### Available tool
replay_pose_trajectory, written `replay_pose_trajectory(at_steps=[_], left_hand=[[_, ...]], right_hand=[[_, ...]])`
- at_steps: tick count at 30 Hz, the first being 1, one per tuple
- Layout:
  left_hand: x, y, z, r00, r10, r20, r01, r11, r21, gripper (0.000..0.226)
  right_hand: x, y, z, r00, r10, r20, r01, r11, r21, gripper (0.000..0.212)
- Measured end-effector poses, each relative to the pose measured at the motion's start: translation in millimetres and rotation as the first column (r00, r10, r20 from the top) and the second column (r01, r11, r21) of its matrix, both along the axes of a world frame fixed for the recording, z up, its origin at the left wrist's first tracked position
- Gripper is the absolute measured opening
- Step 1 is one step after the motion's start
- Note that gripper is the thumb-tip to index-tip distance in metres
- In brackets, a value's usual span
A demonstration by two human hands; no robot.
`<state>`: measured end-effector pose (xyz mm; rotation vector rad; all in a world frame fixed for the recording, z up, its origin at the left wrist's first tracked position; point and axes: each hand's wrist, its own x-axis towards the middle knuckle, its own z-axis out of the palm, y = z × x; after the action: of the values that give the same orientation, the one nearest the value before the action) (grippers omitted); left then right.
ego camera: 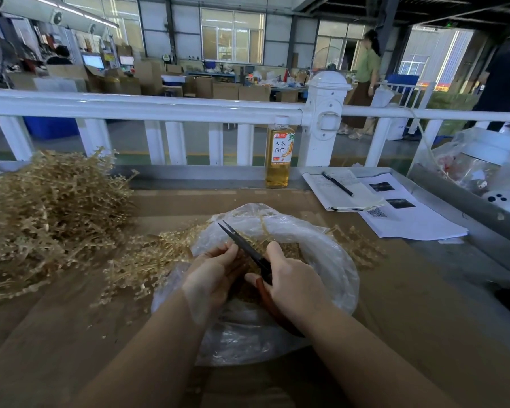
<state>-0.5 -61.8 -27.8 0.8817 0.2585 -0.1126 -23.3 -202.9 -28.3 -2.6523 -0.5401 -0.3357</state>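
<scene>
- My right hand (pixel 292 285) is curled round the red handles of the scissors (pixel 243 244), blades aimed at 11 o'clock. My left hand (pixel 214 273) pinches a golden sprig (pixel 256 241) just beside them, so a hasty snip could nick its fingertips.
- The plastic bag (pixel 327 260) lies under both hands on the counter (pixel 395 304); the tips could snag its film.
- At 9 o'clock, the loose pile (pixel 47 213) could catch stray cuttings.
</scene>
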Motion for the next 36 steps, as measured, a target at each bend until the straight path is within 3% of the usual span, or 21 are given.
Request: replay_pose_trajectory(at_steps=[17, 25, 28, 30, 33, 36], left_hand=[[-2, 0, 1, 0.999, 0.015, -0.029, -0.015, 1.000, 0.022, 0.021], [-3, -4, 28, 0.998, 0.011, -0.062, -0.006, 0.996, 0.084, 0.018], [-7, -12, 42, 0.999, -0.043, -0.026, 0.045, 0.992, 0.122, 0.009], [-8, -13, 48, 0.997, -0.073, -0.004, 0.073, 0.989, 0.126, 0.021], [-9, -12, 53, 0.997, -0.071, 0.014, 0.070, 0.996, 0.058, 0.030], [-8, -10, 53, 0.999, 0.023, 0.029, -0.025, 0.997, 0.074, 0.019]], right_hand=[[-4, -1, 3, 0.999, -0.017, 0.034, 0.017, 1.000, -0.006, 0.035], [-5, 11, 34, 0.990, -0.082, 0.116, 0.055, 0.974, 0.220, 0.027], [1, 17, 46, 0.996, -0.055, 0.075, 0.033, 0.964, 0.262, 0.024], [4, 20, 51, 0.998, -0.050, 0.036, 0.037, 0.956, 0.290, 0.022], [9, 17, 58, 0.994, -0.110, 0.014, 0.093, 0.899, 0.429, 0.019], [12, 10, 69, 0.995, -0.096, -0.033, 0.096, 0.791, 0.605, 0.018]])
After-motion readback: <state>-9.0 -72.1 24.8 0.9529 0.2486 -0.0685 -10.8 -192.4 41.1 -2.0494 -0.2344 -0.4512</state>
